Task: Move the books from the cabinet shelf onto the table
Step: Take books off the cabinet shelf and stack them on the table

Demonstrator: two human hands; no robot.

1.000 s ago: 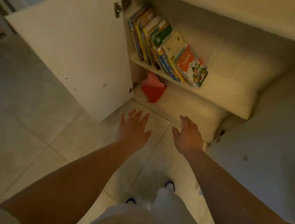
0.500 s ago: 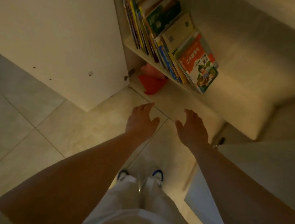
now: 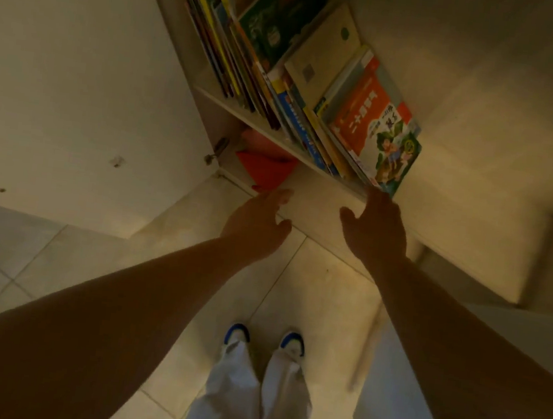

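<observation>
- The books (image 3: 304,74) stood in a leaning row on the cabinet shelf (image 3: 447,149), packed toward its left end and tilted to the right.
- The outermost book (image 3: 374,124), with an orange and green cover, lay face up against the others, its lower corner sticking out over the shelf's front edge.
- The right hand (image 3: 374,232) was stretched out empty, fingers loosely extended, its fingertips at or just beside that lower corner; whether they touched it could not be told.
- The left hand (image 3: 258,222) hung empty below the shelf, fingers straight and close together, thumb out to the side, holding nothing.
- A red object (image 3: 264,170) sat in the lower compartment, just beyond the left fingertips.
- The cabinet door (image 3: 76,83) stood open to the left.
- White trousers (image 3: 257,396) and blue-and-white shoes (image 3: 292,342) showed on the tiled floor (image 3: 37,268).
</observation>
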